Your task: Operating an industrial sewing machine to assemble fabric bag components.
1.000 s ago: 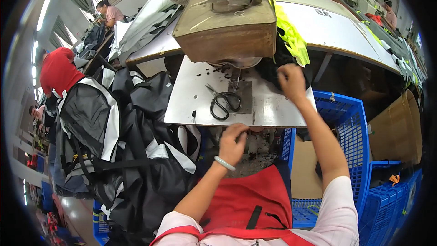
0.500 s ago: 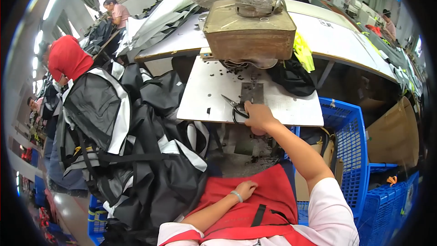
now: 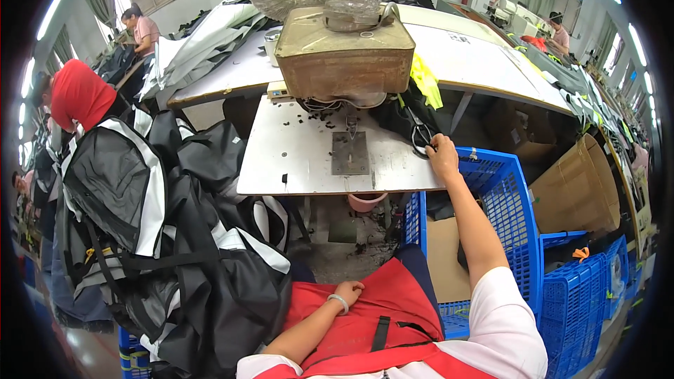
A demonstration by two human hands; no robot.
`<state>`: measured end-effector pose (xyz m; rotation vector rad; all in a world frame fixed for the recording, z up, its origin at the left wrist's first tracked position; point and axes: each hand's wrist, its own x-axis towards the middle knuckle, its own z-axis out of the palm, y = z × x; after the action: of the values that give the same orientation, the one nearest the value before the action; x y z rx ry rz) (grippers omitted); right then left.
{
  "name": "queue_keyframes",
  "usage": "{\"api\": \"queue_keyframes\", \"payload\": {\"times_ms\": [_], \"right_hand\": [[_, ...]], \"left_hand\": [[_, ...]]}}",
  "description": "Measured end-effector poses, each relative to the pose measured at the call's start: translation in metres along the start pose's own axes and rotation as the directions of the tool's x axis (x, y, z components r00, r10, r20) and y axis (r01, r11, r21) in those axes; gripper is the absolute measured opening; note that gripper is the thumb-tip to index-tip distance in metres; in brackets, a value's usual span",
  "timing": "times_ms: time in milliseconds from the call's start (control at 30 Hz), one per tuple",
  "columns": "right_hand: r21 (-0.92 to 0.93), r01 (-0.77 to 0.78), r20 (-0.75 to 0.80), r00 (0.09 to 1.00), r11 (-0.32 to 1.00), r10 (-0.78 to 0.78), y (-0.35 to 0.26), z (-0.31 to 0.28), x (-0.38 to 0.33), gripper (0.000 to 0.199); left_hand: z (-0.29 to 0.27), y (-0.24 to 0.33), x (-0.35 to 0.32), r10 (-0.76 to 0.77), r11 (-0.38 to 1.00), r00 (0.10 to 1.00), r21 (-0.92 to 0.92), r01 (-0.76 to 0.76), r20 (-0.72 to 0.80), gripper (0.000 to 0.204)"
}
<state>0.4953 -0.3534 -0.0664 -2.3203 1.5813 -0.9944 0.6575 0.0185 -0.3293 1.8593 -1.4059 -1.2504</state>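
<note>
At the right edge of the white machine table (image 3: 270, 168), my right hand (image 3: 442, 158) grips the handle loops of a pair of scissors (image 3: 420, 130). The blades point away from me, over a black cloth piece (image 3: 393, 123). My left hand (image 3: 348, 293) lies on the red apron (image 3: 316, 302) over my lap, fingers loosely extended and holding nothing. A metal plate (image 3: 349, 154) is set into the tabletop beneath the machine with its brown box-like cover (image 3: 344, 63). Small black scraps are scattered left of the plate.
Black and grey bags with white trim (image 3: 210, 260) are heaped at my left. A blue crate (image 3: 502, 203) stands at my right, with a cardboard box (image 3: 579, 189) beyond. Neon yellow fabric (image 3: 425, 81) hangs behind the machine. A person in red (image 3: 81, 95) bends at the left.
My right hand has carried the scissors from the table's front middle to its right edge, over the black cloth. The view has shifted to the right. My left hand stays on the apron.
</note>
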Motion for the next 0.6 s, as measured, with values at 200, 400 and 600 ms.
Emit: {"api": "queue_keyframes", "payload": {"times_ms": [200, 400, 600], "right_hand": [[0.177, 0.201, -0.382, 0.916, 0.964, -0.120, -0.004, 0.007, -0.047, 0.017], [0.404, 0.257, -0.197, 0.962, 0.878, -0.191, -0.043, 0.021, -0.207, 0.011], [0.460, 0.119, 0.753, 0.473, 0.880, -0.458, -0.031, 0.090, -0.323, 0.018]], "left_hand": [[0.005, -0.014, 0.001, -0.083, 0.983, 0.996, -0.168, 0.079, -0.020, 0.023], [0.004, -0.012, 0.002, -0.162, 0.956, 0.987, -0.248, 0.155, -0.010, 0.022], [-0.002, -0.022, -0.004, 0.033, 0.999, 0.987, -0.023, -0.037, -0.156, 0.023]]}}
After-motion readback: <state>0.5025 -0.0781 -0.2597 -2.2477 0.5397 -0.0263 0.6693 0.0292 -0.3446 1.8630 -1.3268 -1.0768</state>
